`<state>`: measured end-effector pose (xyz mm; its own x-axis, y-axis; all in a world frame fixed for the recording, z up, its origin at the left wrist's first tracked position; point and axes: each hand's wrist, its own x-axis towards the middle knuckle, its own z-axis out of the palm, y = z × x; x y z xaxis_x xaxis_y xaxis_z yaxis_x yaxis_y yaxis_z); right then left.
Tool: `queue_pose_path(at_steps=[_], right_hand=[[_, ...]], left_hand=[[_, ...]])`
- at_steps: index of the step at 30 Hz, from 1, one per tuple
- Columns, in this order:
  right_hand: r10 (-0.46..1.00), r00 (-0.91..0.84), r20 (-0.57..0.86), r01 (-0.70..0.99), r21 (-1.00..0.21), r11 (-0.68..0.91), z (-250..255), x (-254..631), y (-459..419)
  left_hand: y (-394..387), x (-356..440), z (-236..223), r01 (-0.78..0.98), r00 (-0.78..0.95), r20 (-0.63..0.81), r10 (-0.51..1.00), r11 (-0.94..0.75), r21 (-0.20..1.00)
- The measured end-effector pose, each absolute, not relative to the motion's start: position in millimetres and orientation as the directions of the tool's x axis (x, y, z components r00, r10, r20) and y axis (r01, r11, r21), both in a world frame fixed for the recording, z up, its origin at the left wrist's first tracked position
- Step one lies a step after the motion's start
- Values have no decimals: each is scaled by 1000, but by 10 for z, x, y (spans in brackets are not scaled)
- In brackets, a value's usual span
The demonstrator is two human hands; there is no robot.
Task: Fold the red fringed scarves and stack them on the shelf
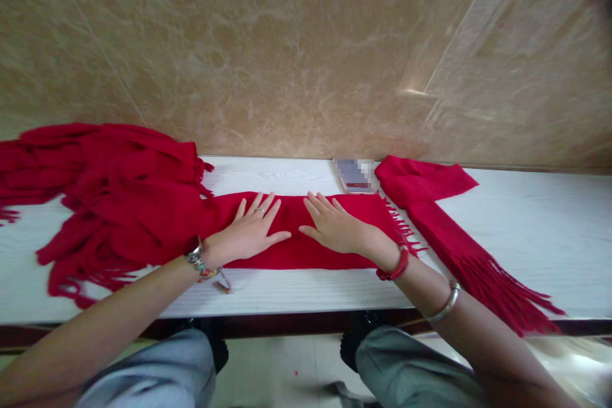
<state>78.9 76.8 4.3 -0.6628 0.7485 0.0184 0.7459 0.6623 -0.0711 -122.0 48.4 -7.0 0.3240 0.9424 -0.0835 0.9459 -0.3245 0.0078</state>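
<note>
A red fringed scarf (pixel 291 248) lies flat across the white tabletop, its tasselled end to the right. My left hand (pixel 248 229) rests palm down on the scarf with fingers spread. Beside it, my right hand (pixel 332 223) also presses flat on the fabric, fingers stretched out, the two thumbs pointing toward each other. The scarf's left part runs up against a heap of red scarves (pixel 124 197), and where it ends there I cannot tell. Neither hand grasps anything.
To the right, another red scarf (pixel 430 217) lies bent, its fringe hanging over the front edge. A phone (pixel 354 175) sits at the back of the white table (pixel 526 223). Behind rises a brown marbled wall (pixel 296 64). My legs and a tiled floor (pixel 282 363) show below.
</note>
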Motion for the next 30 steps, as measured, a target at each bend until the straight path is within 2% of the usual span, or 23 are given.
queue_pose_path(at_steps=[5,9,14,19,22,24,28,30], right_hand=[[751,-655,-84,755,-105,647,-9,390,931],[722,-689,-70,725,-95,683,-168,330,998],[708,-705,-28,708,-63,703,-272,370,1003],[710,-704,-8,710,-37,703,-273,372,991],[706,-708,9,706,-17,708,-281,372,993],[702,-712,21,702,-14,712,-289,371,999],[701,-713,12,701,-9,713,-305,365,1016],[697,-717,15,697,1,717,-310,362,1023]], left_hand=[[530,-1523,-90,971,236,-123,964,-238,-10],[512,-1626,-148,967,253,-182,950,-248,52],[487,-1587,-132,967,255,-183,950,-249,53],[528,-1633,-176,948,317,-53,947,-317,3],[678,-1779,-133,958,288,59,956,-288,-11],[834,-1922,-41,963,263,48,964,-265,45],[1126,-2222,162,889,364,-66,929,-326,323],[1204,-2352,200,851,389,-91,917,-319,417]])
